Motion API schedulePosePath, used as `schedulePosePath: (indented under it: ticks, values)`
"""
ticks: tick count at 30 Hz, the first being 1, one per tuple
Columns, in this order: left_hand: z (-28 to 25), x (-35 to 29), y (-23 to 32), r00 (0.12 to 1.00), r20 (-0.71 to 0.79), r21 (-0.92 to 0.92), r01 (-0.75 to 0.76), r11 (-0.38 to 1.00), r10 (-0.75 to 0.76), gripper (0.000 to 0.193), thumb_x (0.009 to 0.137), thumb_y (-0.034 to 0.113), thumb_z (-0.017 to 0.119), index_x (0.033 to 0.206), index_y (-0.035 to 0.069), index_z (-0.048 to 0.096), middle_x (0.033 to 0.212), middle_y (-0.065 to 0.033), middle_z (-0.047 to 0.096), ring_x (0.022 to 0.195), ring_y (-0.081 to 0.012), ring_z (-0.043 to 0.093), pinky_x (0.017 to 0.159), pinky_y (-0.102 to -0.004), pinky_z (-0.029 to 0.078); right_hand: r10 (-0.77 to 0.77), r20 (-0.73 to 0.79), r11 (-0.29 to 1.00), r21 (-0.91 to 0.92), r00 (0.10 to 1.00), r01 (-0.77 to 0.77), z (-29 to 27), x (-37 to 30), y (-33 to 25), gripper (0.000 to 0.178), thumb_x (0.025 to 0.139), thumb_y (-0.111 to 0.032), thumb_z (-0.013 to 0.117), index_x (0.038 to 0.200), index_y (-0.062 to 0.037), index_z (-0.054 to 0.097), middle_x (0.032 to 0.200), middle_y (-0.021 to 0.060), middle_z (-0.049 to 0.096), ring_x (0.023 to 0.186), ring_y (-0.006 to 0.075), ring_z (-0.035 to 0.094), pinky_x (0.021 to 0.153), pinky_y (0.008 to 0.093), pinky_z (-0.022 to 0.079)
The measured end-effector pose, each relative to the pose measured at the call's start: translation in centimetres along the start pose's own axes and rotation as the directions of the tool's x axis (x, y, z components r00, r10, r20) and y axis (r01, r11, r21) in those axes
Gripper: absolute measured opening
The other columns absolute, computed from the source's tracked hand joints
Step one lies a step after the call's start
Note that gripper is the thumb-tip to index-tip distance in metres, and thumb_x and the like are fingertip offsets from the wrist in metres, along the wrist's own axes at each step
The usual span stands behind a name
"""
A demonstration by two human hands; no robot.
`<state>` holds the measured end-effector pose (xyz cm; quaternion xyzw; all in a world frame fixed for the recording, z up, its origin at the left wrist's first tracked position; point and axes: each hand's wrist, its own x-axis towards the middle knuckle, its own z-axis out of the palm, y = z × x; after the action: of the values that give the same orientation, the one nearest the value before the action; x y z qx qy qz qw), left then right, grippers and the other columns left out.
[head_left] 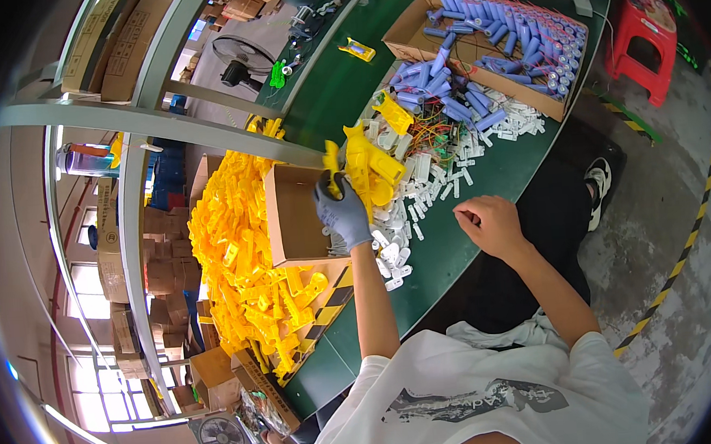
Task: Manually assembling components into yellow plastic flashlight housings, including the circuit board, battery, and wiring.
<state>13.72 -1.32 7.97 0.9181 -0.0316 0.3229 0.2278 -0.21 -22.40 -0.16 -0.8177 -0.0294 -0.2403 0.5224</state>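
My left hand [343, 210], in a grey glove, is closed round a yellow plastic piece [332, 160] that stands up out of the fingers. It is over the right side of an open cardboard box [296, 205]. Just right of the glove lie larger yellow plastic shells [360, 161], beside white plastic parts [423, 169]. Bare and loosely curled, my right hand [490, 225] hangs over the table's near edge, apart from the parts. Nothing shows between its fingers.
A heap of yellow parts [243, 253] covers the table's left side. Blue cylindrical cells [445, 86] and coloured wires [431, 132] lie before a low carton [556, 105] of more cells. A metal frame bar [203, 129] crosses above. A red stool [642, 46] stands at right.
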Motion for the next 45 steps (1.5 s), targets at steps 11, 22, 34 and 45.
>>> schedulePosePath:
  ticks: [11, 22, 34, 45]
  values:
    - [-3.5, -17.5, 8.8, 0.886, 0.416, -0.445, 0.001, 0.896, 0.206, 0.091, 0.069, 0.003, 0.072, 0.142, -0.001, 0.018, 0.131, -0.0174, 0.043, 0.117, -0.0282, 0.048, 0.097, -0.0379, 0.040, 0.033, 0.208, 0.307, 0.929, 0.978, -0.208, 1.2, -1.4, -1.8, 0.065, 0.097, -0.038, 0.042, 0.143, 0.0019, 0.021, 0.142, 0.0157, 0.036, 0.128, 0.0236, 0.041, 0.107, 0.0361, 0.029]
    - [-2.0, -17.1, 6.6, 0.616, 0.744, -0.609, 0.785, 0.115, -0.259, 0.048, 0.077, 0.003, 0.073, 0.118, 0.003, 0.047, 0.092, -0.0017, 0.056, 0.078, -0.0098, 0.055, 0.067, -0.0239, 0.048, 0.015, 0.383, 0.985, 0.154, 0.924, -0.080, -2.0, 9.8, -3.9, 0.032, 0.086, -0.023, 0.063, 0.107, 0.0005, 0.063, 0.105, 0.0151, 0.065, 0.094, 0.0243, 0.064, 0.085, 0.0335, 0.049]
    - [0.8, -15.3, 1.5, 0.718, 0.694, -0.716, 0.680, 0.157, 0.059, 0.063, 0.080, 0.009, 0.069, 0.133, -0.001, 0.038, 0.118, -0.0089, 0.055, 0.108, -0.0162, 0.053, 0.092, -0.0287, 0.043, 0.086, 0.400, 0.516, -0.801, 0.912, 0.303, 2.9, 21.4, -2.1, 0.030, 0.078, -0.030, 0.065, 0.099, -0.0080, 0.069, 0.090, 0.0129, 0.068, 0.085, 0.0308, 0.064, 0.076, 0.0415, 0.051]
    - [0.9, -15.2, 1.9, 0.679, 0.714, -0.673, 0.733, -0.098, 0.174, 0.052, 0.094, 0.021, 0.054, 0.136, -0.004, 0.037, 0.128, -0.0139, 0.052, 0.117, -0.0164, 0.047, 0.101, -0.0294, 0.035, 0.251, 0.399, 0.817, -0.576, 0.882, 0.028, 2.1, 23.2, 1.3, 0.041, 0.078, -0.037, 0.066, 0.097, -0.0007, 0.067, 0.081, 0.0167, 0.067, 0.075, 0.0308, 0.065, 0.067, 0.0383, 0.049]
